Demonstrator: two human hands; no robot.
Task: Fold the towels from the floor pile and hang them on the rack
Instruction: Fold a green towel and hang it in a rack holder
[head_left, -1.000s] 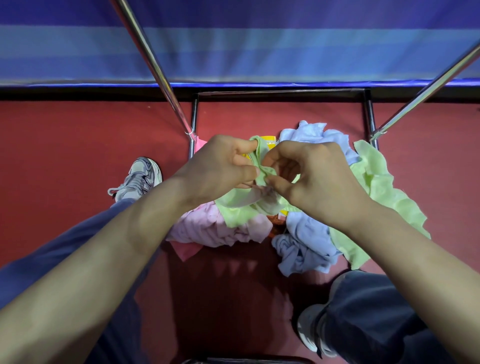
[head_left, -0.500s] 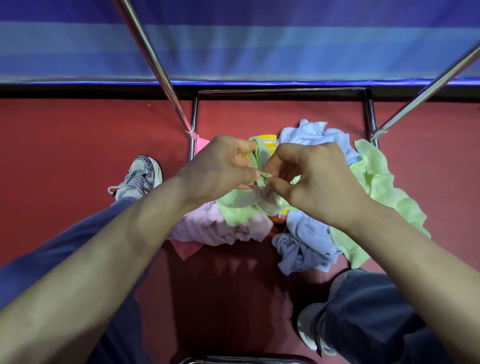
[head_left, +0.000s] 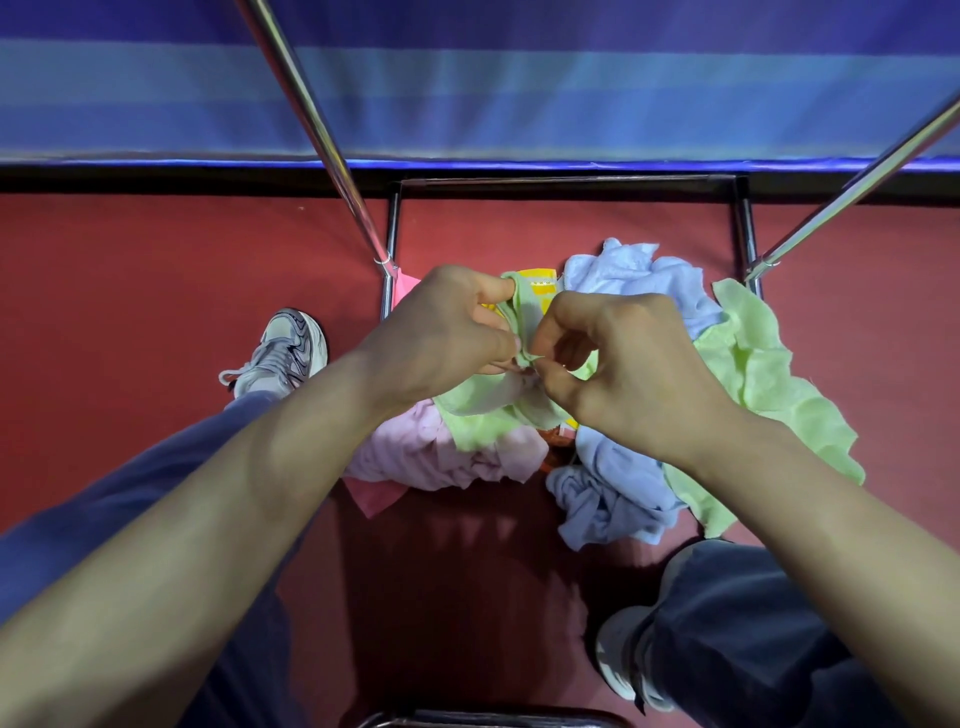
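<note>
A light green towel (head_left: 480, 408) is lifted above the floor pile between my hands. My left hand (head_left: 447, 332) grips its upper edge, the cloth wrapped over my fingers. My right hand (head_left: 618, 369) pinches the same edge just to the right, thumb and forefinger closed on the fabric. Under them lies the pile: a pink towel (head_left: 436, 457), a pale blue towel (head_left: 613, 483), another green towel (head_left: 763, 384) and a yellow one (head_left: 543, 288). The rack's two slanted metal poles (head_left: 322, 135) rise at left and right.
The rack's dark base frame (head_left: 566, 181) rings the pile on the red floor (head_left: 130, 291). My left shoe (head_left: 280, 353) stands outside the frame, my right shoe (head_left: 621, 660) near the front. A blue striped cloth (head_left: 519, 78) hangs behind.
My hands have stayed close together on the green towel's edge, working along it. My right fingers have shifted slightly on the cloth. The pile has not moved.
</note>
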